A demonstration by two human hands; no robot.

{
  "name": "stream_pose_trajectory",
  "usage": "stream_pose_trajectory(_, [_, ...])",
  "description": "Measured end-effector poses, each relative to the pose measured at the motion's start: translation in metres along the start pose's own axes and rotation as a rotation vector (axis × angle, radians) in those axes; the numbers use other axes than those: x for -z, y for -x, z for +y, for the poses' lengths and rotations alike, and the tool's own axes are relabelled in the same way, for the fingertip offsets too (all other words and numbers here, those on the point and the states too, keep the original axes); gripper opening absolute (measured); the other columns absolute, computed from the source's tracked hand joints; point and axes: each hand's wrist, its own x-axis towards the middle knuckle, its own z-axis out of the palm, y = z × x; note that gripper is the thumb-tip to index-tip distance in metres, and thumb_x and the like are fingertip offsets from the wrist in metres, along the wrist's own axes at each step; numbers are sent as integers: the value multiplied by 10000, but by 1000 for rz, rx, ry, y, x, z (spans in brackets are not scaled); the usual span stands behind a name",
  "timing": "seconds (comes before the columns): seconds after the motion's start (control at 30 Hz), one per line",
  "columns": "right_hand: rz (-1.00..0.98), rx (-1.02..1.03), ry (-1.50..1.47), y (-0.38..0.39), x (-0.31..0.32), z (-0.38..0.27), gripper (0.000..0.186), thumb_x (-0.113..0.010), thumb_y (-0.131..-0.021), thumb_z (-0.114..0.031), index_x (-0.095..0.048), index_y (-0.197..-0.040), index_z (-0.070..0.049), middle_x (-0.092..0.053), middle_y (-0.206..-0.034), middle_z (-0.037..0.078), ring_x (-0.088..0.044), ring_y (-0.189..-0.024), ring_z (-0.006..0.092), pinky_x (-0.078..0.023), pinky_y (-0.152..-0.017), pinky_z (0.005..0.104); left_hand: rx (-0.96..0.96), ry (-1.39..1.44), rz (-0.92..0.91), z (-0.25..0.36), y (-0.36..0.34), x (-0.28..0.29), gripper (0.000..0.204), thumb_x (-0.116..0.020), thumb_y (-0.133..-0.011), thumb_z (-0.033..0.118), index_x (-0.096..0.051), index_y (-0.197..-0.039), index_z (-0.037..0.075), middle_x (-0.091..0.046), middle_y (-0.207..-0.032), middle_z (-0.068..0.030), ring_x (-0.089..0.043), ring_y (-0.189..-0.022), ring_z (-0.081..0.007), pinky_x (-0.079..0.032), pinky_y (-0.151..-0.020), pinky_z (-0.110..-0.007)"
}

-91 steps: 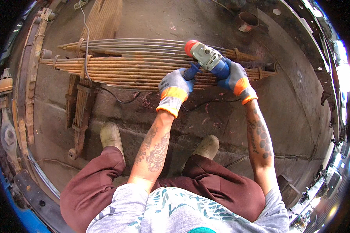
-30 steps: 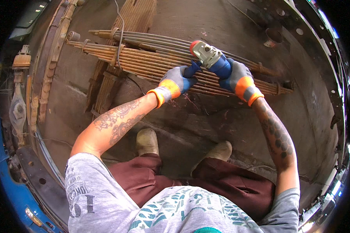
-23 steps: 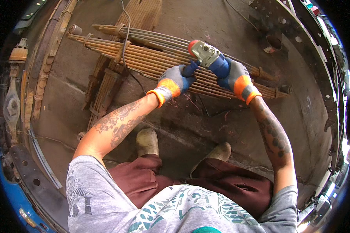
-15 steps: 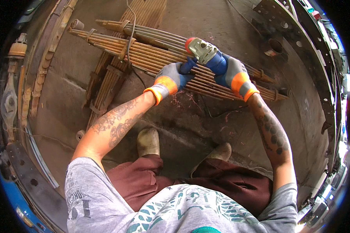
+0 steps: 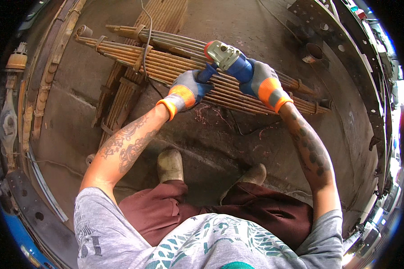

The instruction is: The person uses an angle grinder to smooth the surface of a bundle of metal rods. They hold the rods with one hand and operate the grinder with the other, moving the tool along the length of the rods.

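Blue-and-grey angle grinder (image 5: 227, 56), held over a stack of rusty leaf springs (image 5: 166, 67); contact between tool and metal cannot be told. My left grip (image 5: 186, 87) is wrapped round the blue side handle (image 5: 206, 72); my right grip (image 5: 263, 81) clasps the rear of the body. Nearer me, my shoes (image 5: 170, 166) stand on the floor (image 5: 67, 148).

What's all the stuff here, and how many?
Angle grinder: one, blue, grey and red, between hands
Metal leaf stacks: several, brown, centre and left
Cords: several, greyish, centre and right
Can: one, rusty, upper right
Holed beams: two or more, dark, both sides
Shaft: one, grey, orange top, far left
Shoes: two, tan, lower middle
Trousers: one, maroon, bottom
Shirt: one, grey, bottom
Left hand: one, grey-orange glove, on handle
Right hand: one, grey-orange glove, on tool's body
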Motion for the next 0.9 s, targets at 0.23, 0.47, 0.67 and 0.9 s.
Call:
stream_pose_trajectory(0.23, [101, 39, -114, 18, -16, 28, 558, -854, -702, -200, -708, -1227, -81, -779, -1067, 196, -754, -1023, 383, -571, -917, 444, -13, -172, -2, 15, 0, -5, 378, -674, -934, 402, -776, -1166, 121, -766, -1094, -225, -715, -1084, -444, -546, -946, -495])
stream_pose_trajectory(0.47, [251, -11, -169, 44, -39, 69, 595, -860, -680, -253, -689, -1221, -75, -778, -1014, 190, -759, -987, 385, -582, -892, 444, -59, -204, 26, 40, 0, -32, 407, -588, -984, 500, -771, -1133, 168, -760, -1061, -208, -710, -1051, -451, -551, -909, -555])
stream_pose_trajectory(0.67, [317, -118, -215, 82, -33, 115, 574, -842, -700, -167, -688, -1238, -39, -785, -964, 140, -745, -839, 224, -597, -780, 382, -188, -176, -40, 62, 1, -80, 282, -702, -917, 346, -741, -1135, 173, -768, -1028, -190, -727, -1006, -426, -572, -875, -536])
stream_pose_trajectory(0.9, [363, -128, -201, 106, -50, 143, 568, -878, -661, -285, -707, -1166, -88, -786, -991, 168, -776, -952, 339, -590, -849, 432, -184, -211, -90, 71, 6, -102, 289, -682, -907, 277, -743, -1160, 152, -775, -1043, -189, -728, -1015, -423, -574, -884, -540])
